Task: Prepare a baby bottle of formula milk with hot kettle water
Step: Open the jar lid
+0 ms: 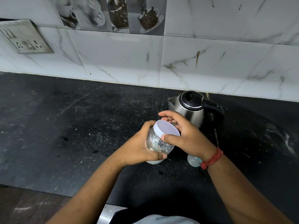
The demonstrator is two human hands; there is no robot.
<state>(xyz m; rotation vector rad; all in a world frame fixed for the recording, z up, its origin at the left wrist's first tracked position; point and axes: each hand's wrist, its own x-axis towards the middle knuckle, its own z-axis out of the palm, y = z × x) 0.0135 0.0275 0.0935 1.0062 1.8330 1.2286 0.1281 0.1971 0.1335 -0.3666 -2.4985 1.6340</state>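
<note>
A clear plastic jar [159, 145] with white powder at its bottom is tilted over the black counter [64, 126]. My left hand [140, 146] grips the jar's body. My right hand [182, 135] is closed around the rim of its white lid [166, 127], which sits on the jar. A steel electric kettle [188, 110] with a black lid and handle stands just behind my hands, near the wall. A pale round piece with a blue part, perhaps the baby bottle [193, 160], shows partly under my right wrist; most of it is hidden.
A tiled wall [161, 59] runs along the back of the counter. A socket plate [24, 38] is mounted on it at the upper left. The counter's front edge [53, 190] runs at the lower left, with floor below.
</note>
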